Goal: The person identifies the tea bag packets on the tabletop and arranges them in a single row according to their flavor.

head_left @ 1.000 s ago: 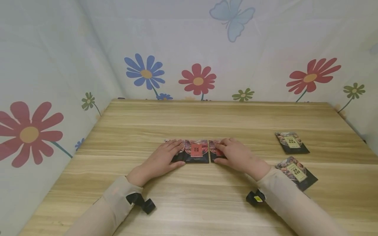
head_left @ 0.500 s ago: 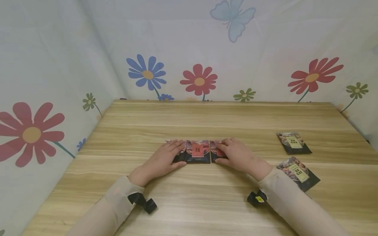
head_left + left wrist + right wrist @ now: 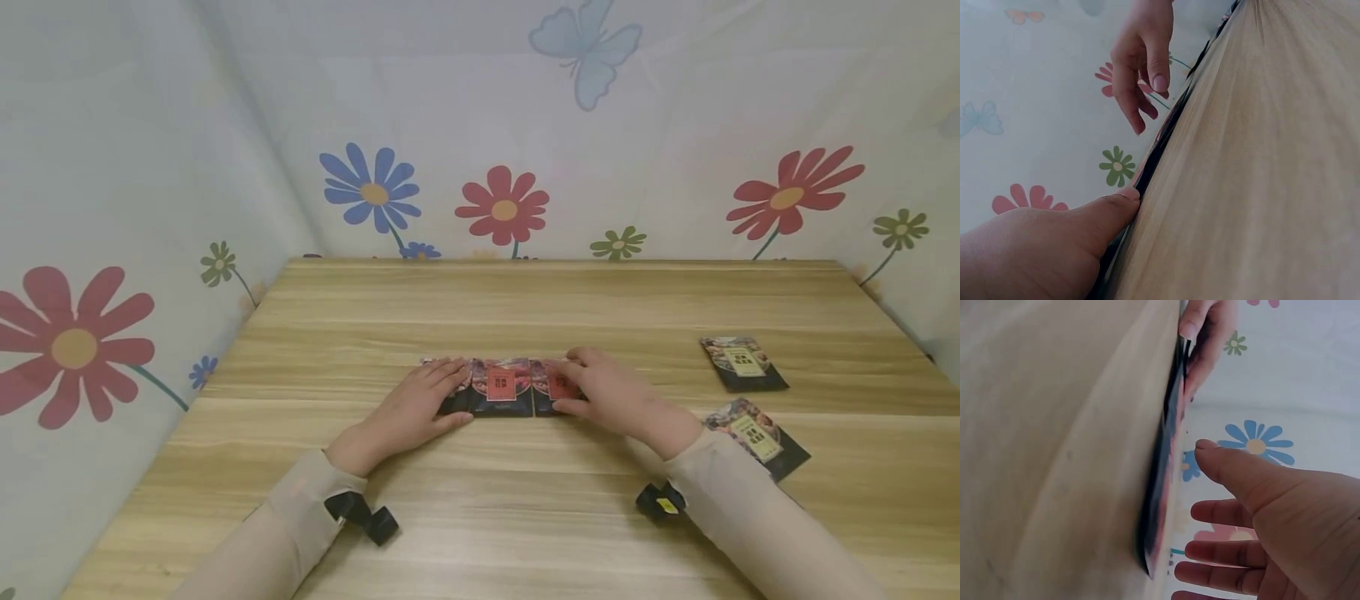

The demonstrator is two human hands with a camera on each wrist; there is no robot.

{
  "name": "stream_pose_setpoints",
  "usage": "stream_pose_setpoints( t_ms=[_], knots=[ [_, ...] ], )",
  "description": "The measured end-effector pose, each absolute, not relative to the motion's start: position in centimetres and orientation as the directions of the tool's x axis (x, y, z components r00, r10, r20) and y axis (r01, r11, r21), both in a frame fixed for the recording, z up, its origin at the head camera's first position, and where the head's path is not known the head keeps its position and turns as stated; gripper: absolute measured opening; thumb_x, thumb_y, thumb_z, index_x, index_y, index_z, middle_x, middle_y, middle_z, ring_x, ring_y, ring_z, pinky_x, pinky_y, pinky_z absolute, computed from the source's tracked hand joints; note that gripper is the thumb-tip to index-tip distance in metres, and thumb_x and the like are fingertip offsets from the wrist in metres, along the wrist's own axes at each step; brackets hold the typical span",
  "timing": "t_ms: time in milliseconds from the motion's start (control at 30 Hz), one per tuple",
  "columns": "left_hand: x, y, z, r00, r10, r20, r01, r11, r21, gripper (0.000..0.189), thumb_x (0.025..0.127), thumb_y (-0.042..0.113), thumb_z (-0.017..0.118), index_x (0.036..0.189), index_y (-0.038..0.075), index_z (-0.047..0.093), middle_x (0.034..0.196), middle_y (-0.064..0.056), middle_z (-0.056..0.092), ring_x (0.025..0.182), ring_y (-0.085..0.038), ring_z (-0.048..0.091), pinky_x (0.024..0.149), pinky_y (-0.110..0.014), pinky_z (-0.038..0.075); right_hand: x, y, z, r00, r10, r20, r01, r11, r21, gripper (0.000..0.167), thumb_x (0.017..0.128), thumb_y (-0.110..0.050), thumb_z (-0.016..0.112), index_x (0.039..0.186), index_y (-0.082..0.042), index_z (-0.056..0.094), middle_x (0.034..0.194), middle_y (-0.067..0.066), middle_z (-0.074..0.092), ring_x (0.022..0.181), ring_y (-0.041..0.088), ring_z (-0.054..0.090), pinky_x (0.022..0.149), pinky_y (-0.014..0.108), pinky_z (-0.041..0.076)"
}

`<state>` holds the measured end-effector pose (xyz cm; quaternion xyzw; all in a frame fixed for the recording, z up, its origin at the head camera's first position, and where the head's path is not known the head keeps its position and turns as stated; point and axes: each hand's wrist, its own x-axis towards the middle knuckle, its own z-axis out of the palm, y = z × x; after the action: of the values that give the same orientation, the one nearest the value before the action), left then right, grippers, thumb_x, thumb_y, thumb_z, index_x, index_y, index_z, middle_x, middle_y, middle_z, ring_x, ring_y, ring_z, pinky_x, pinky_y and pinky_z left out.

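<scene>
Three flat black food packets with red labels lie side by side in a row across the middle of the table in the head view. My left hand (image 3: 412, 404) rests with its fingers stretched over the left packet (image 3: 454, 402), hiding most of it. In the left wrist view its thumb (image 3: 1124, 203) touches the packet's near edge. The middle packet (image 3: 501, 408) shows fully. My right hand (image 3: 622, 396) hovers just over the right packet (image 3: 544, 400), covering part of it. In the right wrist view its fingers (image 3: 1222, 553) are spread, apart from the packets, with nothing held.
Two similar packets with yellow-green labels lie apart at the right: a far packet (image 3: 744, 364) and a near packet (image 3: 759, 437), partly behind the right sleeve. The wooden table (image 3: 480, 300) ends at a flower-printed curtain (image 3: 427, 83) at the back and sides.
My right hand has lifted off the right packet and shifted slightly right, so more of its red label shows. The left hand stays on the left packet.
</scene>
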<state>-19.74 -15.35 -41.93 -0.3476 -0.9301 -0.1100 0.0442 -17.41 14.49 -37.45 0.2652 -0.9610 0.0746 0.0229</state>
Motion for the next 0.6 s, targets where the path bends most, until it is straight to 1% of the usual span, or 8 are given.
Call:
stream_pose_setpoints(
  t_ms=[233, 500, 600],
  knots=[
    [-19.7, -15.3, -41.8, -0.758, 0.637, 0.144, 0.653, 0.737, 0.175, 0.068, 0.092, 0.046, 0.059, 0.143, 0.004, 0.045, 0.150, -0.015, 0.042, 0.141, -0.035, 0.037, 0.118, -0.050, 0.028, -17.2, 15.7, -36.4, -0.883, -0.465, 0.061, -0.469, 0.871, -0.148, 0.053, 0.089, -0.036, 0.068, 0.129, -0.003, 0.059, 0.131, 0.024, 0.054, 0.116, 0.039, 0.057, 0.098, 0.051, 0.050],
    [-19.6, -15.4, -41.8, -0.761, 0.634, 0.139, 0.649, 0.741, 0.175, 0.068, 0.092, 0.047, 0.058, 0.143, 0.004, 0.044, 0.151, -0.015, 0.041, 0.141, -0.034, 0.036, 0.119, -0.050, 0.027, -17.0, 18.3, -35.5, -0.884, -0.464, 0.054, -0.466, 0.866, -0.184, 0.052, 0.090, -0.030, 0.066, 0.133, -0.001, 0.055, 0.133, 0.026, 0.053, 0.121, 0.042, 0.053, 0.100, 0.055, 0.047],
    [-19.5, -15.4, -41.7, -0.761, 0.633, 0.140, 0.648, 0.740, 0.179, 0.067, 0.092, 0.046, 0.058, 0.143, 0.004, 0.045, 0.150, -0.015, 0.042, 0.141, -0.034, 0.036, 0.119, -0.050, 0.028, -16.9, 19.2, -35.3, -0.893, -0.449, 0.040, -0.447, 0.871, -0.203, 0.054, 0.091, -0.031, 0.066, 0.134, -0.001, 0.054, 0.134, 0.027, 0.051, 0.123, 0.043, 0.050, 0.101, 0.056, 0.045]
  ],
)
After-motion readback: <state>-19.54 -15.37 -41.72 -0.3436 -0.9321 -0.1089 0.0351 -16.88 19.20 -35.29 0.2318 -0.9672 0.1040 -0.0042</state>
